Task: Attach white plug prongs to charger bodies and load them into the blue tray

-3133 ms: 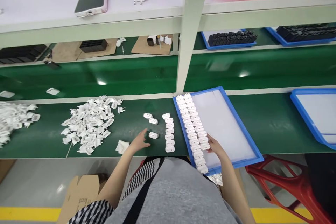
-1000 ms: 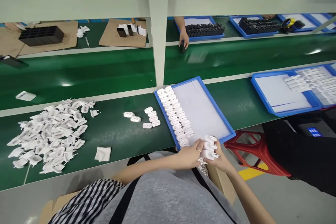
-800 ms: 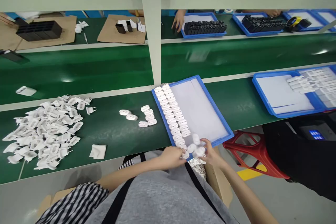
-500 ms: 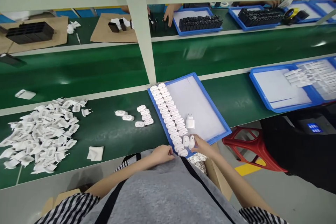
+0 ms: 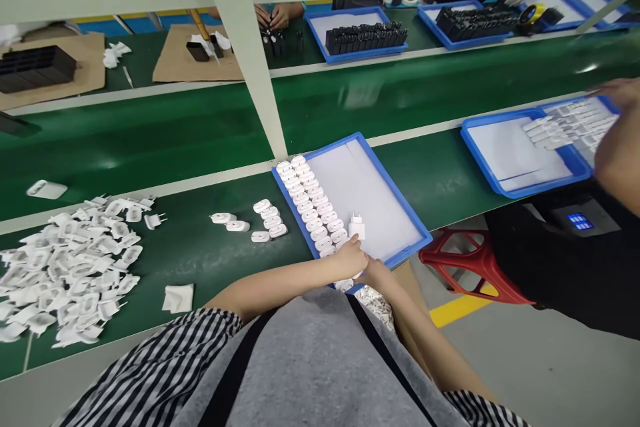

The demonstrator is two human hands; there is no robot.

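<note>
Both hands meet at the near corner of a blue tray (image 5: 400, 210) lined with white sheet. My left hand (image 5: 350, 259) reaches across the tray, fingers drawn together, its fingertips close below a white plug charger (image 5: 357, 227) lying with its pins pointing away. What those fingers hold, if anything, is hidden. Right against it, my right hand (image 5: 377, 275) has its fingers closed at a white charger (image 5: 357, 275), of which only a sliver shows. Two rows of upright white chargers (image 5: 311, 213) line the tray's left side; the hands cover their near end.
Left on the green bench lie a heap of white plug pieces (image 5: 75, 267), several loose chargers (image 5: 270, 217) and a folded white cloth (image 5: 178, 298). A post (image 5: 245, 47) rises behind the tray. Another person's arm (image 5: 620, 147) reaches over trays at right; a red stool (image 5: 475, 263) stands below.
My left hand has moved right from the tray's near left corner to beside my right hand, covering the near chargers. A person's arm has come into view at right.
</note>
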